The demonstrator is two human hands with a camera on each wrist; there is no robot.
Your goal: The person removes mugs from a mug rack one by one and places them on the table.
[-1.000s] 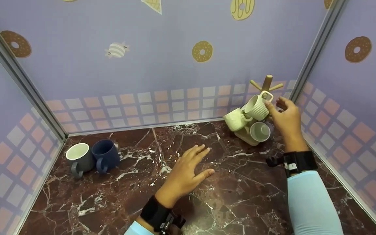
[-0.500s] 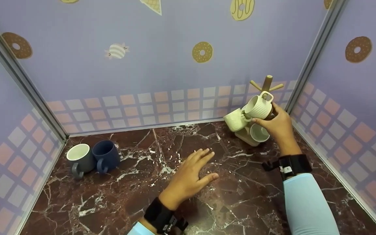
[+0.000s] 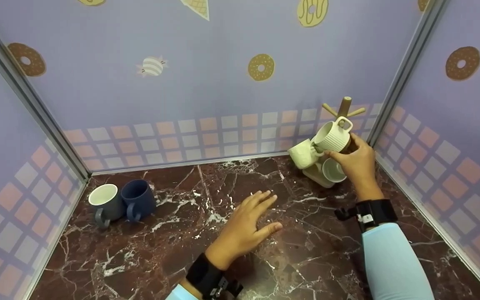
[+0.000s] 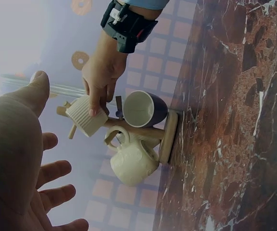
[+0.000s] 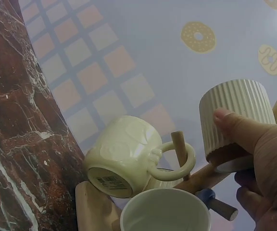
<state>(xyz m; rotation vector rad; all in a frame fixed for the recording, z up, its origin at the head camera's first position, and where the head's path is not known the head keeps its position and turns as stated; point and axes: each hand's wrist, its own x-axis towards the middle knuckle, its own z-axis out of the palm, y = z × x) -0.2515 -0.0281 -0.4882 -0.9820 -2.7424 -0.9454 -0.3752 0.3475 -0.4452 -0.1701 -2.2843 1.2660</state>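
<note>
My right hand (image 3: 361,164) grips a white ribbed mug (image 3: 335,137) low on its body, the thumb pressed on the ribs in the right wrist view. The mug is tilted, its handle at a peg of the wooden mug tree (image 3: 345,106). Below it on the tree hang a cream mug (image 5: 129,149) with a raised pattern, its handle round a peg, and a mug (image 4: 150,109) with a pale inside and dark outside. Over the table my left hand (image 3: 240,229) holds nothing, its fingers spread and thumb apart.
A grey mug (image 3: 111,206) with a white inside and a blue mug (image 3: 142,202) stand side by side at the left of the dark marbled table (image 3: 173,254). Purple patterned walls (image 3: 206,83) enclose the back and both sides. The mug tree stands near the back right corner.
My right hand has come down from beside the ribbed mug's handle and taken hold of the mug's lower body. My left hand has shifted slightly to the right, still spread.
</note>
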